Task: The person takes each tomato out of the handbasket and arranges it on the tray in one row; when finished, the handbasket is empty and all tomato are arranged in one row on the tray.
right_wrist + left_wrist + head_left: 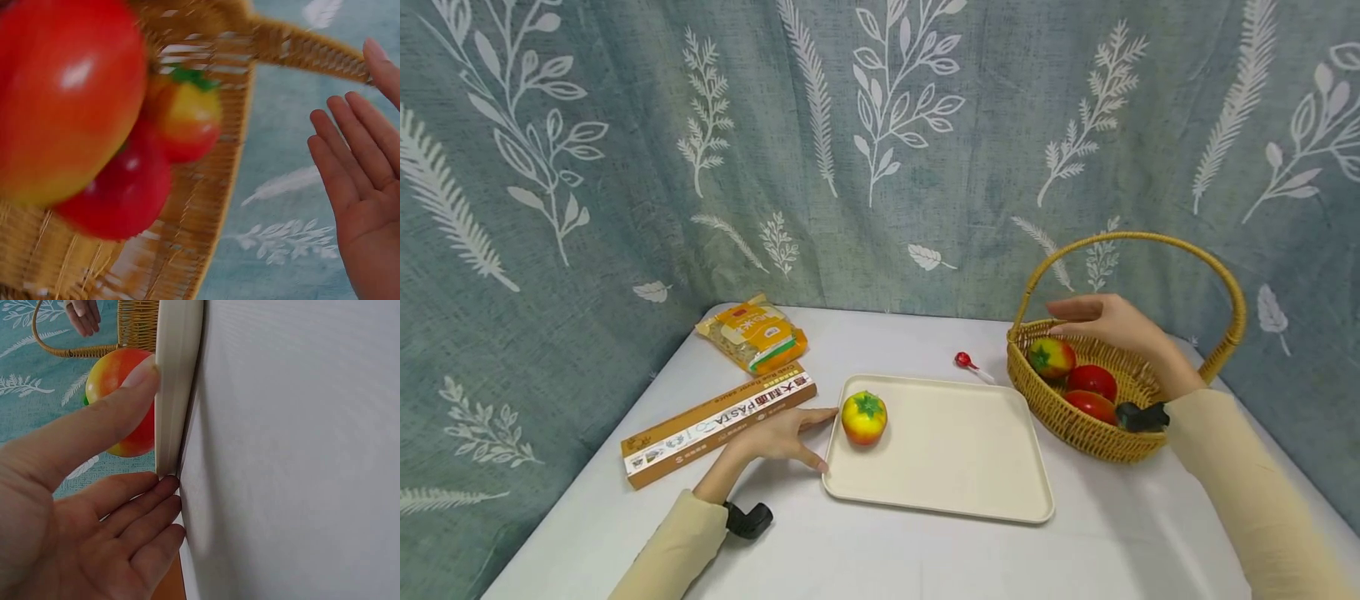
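Curtain (895, 242): hung behind everything, probably just as a backdrop. One.
Table (865, 554): used to hold the lot. One.
Basket (1052, 417): parked on the right, seemingly so it can be reached by the right arm. One.
Tray (958, 446): placed dead centre, likely so it can be reached from either side. One.
Box (722, 423): laid slantwise on the left, out of the way at a guess. One.
Bag (754, 333): dumped behind the box, same guess. One.
Left hand (782, 437): fingers and thumb spread against the tray's left edge, nothing clenched; tray probably being steadied.
Right hand (1105, 321): held loose above the basket, nothing grasped. Two hands total.
Fruit (864, 418): one set at the tray's left end, three piled in the basket, maybe to stop rolling. Four.
Lollipop (964, 360): left beyond the tray, reason can't be told. One.
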The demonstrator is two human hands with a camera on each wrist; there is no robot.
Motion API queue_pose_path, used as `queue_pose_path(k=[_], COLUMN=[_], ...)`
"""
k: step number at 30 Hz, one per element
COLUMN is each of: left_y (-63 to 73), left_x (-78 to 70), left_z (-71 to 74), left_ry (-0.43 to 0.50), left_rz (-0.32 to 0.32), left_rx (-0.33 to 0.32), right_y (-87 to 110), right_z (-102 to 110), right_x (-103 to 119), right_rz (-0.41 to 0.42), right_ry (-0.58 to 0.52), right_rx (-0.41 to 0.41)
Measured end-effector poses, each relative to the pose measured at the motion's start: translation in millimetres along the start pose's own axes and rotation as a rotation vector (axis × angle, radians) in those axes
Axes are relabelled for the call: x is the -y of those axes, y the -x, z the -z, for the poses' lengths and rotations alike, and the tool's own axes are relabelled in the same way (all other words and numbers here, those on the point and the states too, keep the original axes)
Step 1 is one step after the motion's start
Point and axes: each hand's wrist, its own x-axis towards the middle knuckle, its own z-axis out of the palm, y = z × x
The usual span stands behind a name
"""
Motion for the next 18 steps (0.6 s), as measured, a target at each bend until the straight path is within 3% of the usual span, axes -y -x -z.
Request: queue_pose_path(k=[6,12,18], left_y=[-0.1,-0.2,-0.5], left_x=[-0.8,-1.7,-1.1], left_z=[0.6,0.7,0.2], left_ry=[-0.003,-0.004,0.004], left_rz=[0.003,0.01,0.019], left_rx=[0.003,0.001,0.001], right_y=[-9.1,-18.2,-28.2], right_z=[1.8,3.1,3.0], right_x=[-18.1,-32.5,-42.3], right_rz=[-0.018,-0.011,-0.035], right_ry=[0.081,0.096,0.153], right_rx=[0.055,0.1,0.195])
